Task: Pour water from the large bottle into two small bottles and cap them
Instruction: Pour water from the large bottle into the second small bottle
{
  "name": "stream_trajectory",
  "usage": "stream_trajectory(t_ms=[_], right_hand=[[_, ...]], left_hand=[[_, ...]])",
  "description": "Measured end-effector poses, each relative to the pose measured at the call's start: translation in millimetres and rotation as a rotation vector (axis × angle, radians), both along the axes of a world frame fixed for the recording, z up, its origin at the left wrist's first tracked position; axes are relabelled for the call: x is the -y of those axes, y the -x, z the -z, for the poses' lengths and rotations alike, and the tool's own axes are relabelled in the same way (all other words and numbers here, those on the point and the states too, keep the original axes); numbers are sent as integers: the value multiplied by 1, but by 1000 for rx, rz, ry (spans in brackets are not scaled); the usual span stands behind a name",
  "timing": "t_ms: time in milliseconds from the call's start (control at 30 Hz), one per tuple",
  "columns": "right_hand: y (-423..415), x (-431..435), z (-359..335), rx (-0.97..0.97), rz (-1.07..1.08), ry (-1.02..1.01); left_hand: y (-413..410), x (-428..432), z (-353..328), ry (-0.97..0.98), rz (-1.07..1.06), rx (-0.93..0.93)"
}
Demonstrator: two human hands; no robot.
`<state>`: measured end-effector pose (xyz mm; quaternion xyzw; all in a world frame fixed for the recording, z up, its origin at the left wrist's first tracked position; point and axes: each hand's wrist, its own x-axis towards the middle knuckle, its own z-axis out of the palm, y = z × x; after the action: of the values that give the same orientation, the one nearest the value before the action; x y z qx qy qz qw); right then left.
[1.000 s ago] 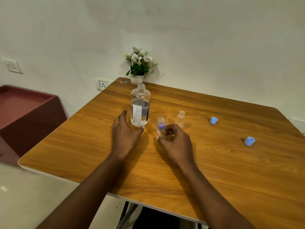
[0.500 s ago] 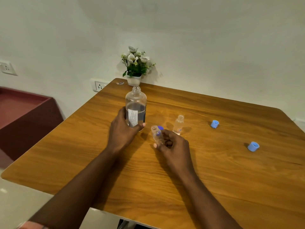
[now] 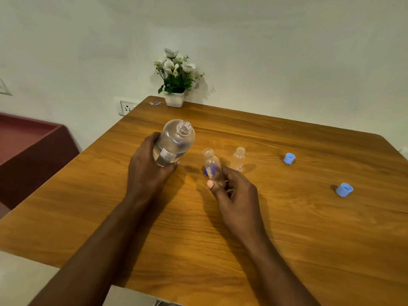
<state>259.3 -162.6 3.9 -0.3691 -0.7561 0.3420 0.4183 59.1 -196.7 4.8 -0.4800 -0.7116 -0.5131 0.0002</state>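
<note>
My left hand (image 3: 146,171) grips the large clear bottle (image 3: 175,141), uncapped, partly filled with water and lifted off the wooden table (image 3: 287,228), its mouth tilted to the right. My right hand (image 3: 235,195) holds a small clear bottle (image 3: 212,166) with a blue label, open mouth leaning left toward the large one. A second small bottle (image 3: 238,159) stands upright and uncapped on the table just behind my right hand. Two blue caps lie to the right, one cap (image 3: 289,158) farther back and the other cap (image 3: 344,189) nearer the right edge.
A white pot of flowers (image 3: 175,81) stands at the table's far corner, with a small sticker (image 3: 155,103) beside it. A dark red cabinet (image 3: 31,151) sits left of the table. Wall sockets (image 3: 127,107) are behind.
My left hand has lifted the large bottle and tilted it to the right. My right hand has raised the small bottle and leaned it toward the large one.
</note>
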Motion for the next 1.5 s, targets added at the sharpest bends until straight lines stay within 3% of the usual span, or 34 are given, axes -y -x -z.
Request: stream_trajectory(t_ms=[500, 1500], right_hand=[[0, 2, -2, 9, -33, 10], [-2, 3, -4, -9, -74, 30]], left_hand=[[3, 5, -3, -40, -56, -383], [9, 7, -8, -60, -119, -499]])
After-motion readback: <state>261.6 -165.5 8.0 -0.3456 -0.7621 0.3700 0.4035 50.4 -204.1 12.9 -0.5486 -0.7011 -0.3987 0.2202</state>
